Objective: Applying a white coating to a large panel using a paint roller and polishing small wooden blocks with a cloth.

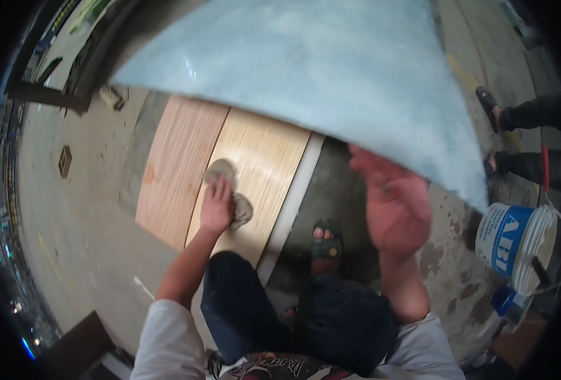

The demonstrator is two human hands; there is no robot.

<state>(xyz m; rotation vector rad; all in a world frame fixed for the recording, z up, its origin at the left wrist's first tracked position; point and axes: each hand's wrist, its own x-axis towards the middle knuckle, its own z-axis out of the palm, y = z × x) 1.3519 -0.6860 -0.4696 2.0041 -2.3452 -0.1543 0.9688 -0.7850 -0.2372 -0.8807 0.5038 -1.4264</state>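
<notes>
My left hand [217,206] presses a crumpled grey rag [229,190] onto a pale wooden board [264,158] lying on the floor. A second, redder wooden board [172,168] lies beside it on the left. My right hand [394,202] is raised and holds up the edge of a large light blue sheet [318,69], which covers the upper middle of the view and hides the far ends of the boards. My foot in a dark sandal [326,240] stands on the concrete just right of the boards.
A white and blue plastic bucket [515,244] stands at the right on stained concrete floor [84,209]. Another person's legs and sandalled feet [502,136] are at the upper right. A white strip [296,196] runs along the pale board's right edge.
</notes>
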